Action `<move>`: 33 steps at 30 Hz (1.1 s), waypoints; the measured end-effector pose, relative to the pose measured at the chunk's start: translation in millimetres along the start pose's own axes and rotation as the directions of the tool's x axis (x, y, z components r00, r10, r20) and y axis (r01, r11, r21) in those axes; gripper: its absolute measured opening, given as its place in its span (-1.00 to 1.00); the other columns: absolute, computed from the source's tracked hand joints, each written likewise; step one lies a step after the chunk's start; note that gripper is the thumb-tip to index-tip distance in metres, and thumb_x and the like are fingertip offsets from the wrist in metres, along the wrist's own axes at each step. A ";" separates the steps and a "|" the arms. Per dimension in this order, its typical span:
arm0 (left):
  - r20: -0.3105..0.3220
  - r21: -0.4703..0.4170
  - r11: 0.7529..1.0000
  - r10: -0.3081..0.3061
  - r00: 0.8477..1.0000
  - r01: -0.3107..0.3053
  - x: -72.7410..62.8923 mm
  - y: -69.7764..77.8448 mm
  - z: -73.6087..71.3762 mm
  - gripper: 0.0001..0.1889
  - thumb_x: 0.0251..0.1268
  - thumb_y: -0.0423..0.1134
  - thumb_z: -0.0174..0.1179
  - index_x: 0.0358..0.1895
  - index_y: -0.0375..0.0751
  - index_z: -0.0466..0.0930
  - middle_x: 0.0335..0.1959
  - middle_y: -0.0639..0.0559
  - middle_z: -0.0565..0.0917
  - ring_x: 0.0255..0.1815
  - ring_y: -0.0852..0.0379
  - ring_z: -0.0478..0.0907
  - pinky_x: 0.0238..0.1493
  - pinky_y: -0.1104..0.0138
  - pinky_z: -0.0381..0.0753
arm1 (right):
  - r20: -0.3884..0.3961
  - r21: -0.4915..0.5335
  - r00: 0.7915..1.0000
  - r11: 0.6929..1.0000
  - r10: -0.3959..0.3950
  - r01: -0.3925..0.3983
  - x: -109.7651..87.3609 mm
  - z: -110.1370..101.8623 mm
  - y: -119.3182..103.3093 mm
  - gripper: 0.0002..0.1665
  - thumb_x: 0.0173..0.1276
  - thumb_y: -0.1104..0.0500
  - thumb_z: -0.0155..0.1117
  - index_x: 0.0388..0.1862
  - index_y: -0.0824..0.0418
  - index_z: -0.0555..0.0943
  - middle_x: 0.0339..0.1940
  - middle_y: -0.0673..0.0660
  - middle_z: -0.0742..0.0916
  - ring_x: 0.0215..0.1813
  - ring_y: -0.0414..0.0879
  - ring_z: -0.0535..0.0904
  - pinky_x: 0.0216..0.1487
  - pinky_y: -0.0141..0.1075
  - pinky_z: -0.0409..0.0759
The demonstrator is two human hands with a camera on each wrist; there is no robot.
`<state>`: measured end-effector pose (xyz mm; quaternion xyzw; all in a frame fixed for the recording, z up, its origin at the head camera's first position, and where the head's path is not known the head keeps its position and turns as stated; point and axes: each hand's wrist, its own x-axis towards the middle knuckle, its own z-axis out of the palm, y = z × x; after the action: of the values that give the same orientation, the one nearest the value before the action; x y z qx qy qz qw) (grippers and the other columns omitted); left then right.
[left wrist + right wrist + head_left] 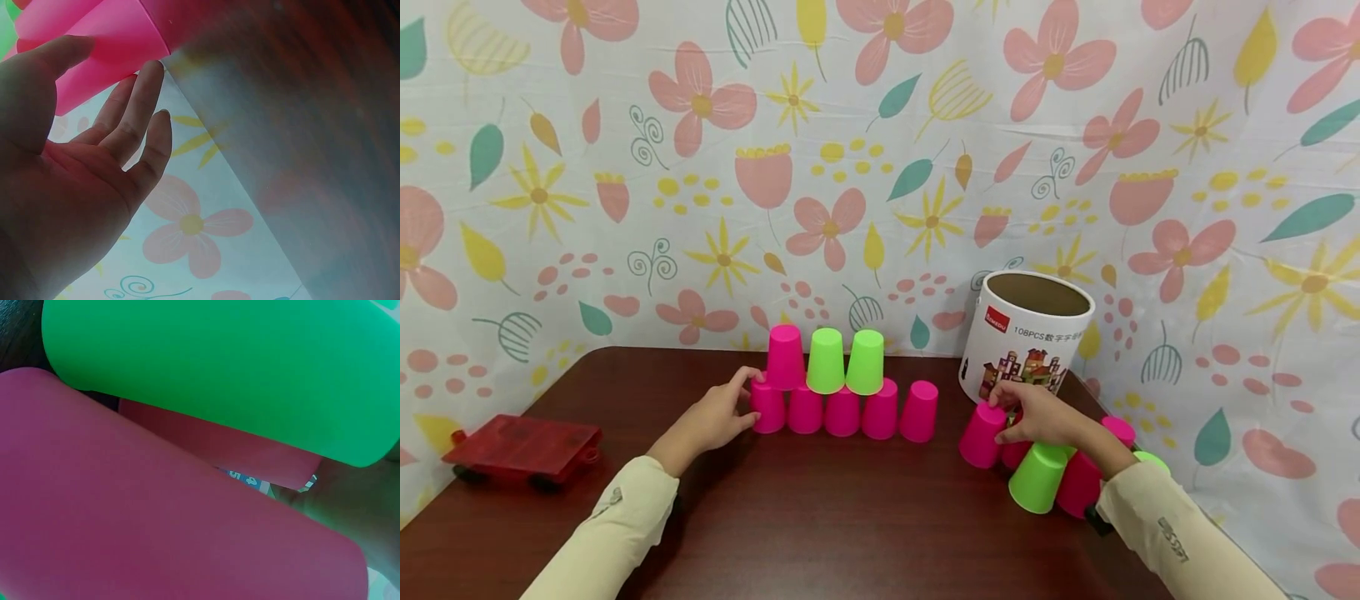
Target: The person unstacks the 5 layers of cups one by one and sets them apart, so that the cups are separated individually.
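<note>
Left hand (718, 412), loose, touches a pink cup (769, 410); right hand (1036, 414) pinches another cup (977, 440) near the "108PCS" tub (1030, 340).

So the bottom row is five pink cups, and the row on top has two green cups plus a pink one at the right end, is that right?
Not quite: the top row's pink cup is at the left end, as the head view shows. The two green cups beside it and the five bottom pink cups are as you said.
</note>
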<state>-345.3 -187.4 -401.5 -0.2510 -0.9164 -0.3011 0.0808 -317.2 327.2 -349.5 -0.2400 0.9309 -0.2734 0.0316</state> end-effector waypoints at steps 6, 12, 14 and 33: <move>0.003 -0.006 1.000 -0.008 1.000 0.008 0.5 -1.2 -0.1 -0.42 0.22 -0.41 0.35 0.18 -0.11 0.18 -0.16 -0.24 0.68 -0.41 0.12 0.58 -0.35 0.21 0.54 | 0.010 0.012 1.000 1.000 -0.019 0.019 -0.8 -0.2 0.7 -0.46 0.00 0.14 0.64 -0.11 0.16 0.51 -0.13 0.04 0.70 -0.02 0.00 0.60 0.04 0.05 0.56; 0.011 -0.017 1.000 -0.009 1.000 0.009 1.6 -3.1 0.4 -0.41 0.22 -0.41 0.34 0.19 -0.11 0.18 -0.17 -0.22 0.68 -0.42 0.13 0.57 -0.35 0.23 0.53 | 0.041 0.048 0.999 0.998 -0.032 0.030 -2.0 -2.7 -0.4 -0.40 0.06 0.14 0.61 0.01 0.20 0.47 -0.01 0.14 0.69 0.07 0.10 0.60 0.10 0.11 0.54; 0.012 -0.020 1.000 -0.002 1.000 0.002 1.9 -3.7 0.2 -0.41 0.22 -0.42 0.34 0.19 -0.12 0.18 -0.17 -0.20 0.68 -0.38 0.12 0.59 -0.34 0.22 0.54 | 0.054 0.072 0.998 0.997 -0.036 0.032 -2.7 -4.0 -1.9 -0.34 0.08 0.14 0.59 0.08 0.22 0.44 0.06 0.20 0.67 0.13 0.16 0.58 0.14 0.15 0.51; 0.008 -0.012 1.000 -0.021 1.000 0.021 2.9 -4.3 -0.8 -0.42 0.23 -0.40 0.34 0.19 -0.09 0.18 -0.17 -0.21 0.68 -0.42 0.12 0.56 -0.37 0.22 0.53 | -0.228 0.054 0.973 0.997 -0.042 0.055 13.8 0.6 -57.0 -0.14 0.20 0.16 0.51 0.36 0.18 0.24 0.21 0.27 0.56 0.11 0.20 0.59 0.07 0.08 0.57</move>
<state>-350.0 -189.7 -402.2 -0.2431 -0.9175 -0.3065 0.0723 -304.8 278.5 -319.1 -0.2288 0.9137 -0.3275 -0.0745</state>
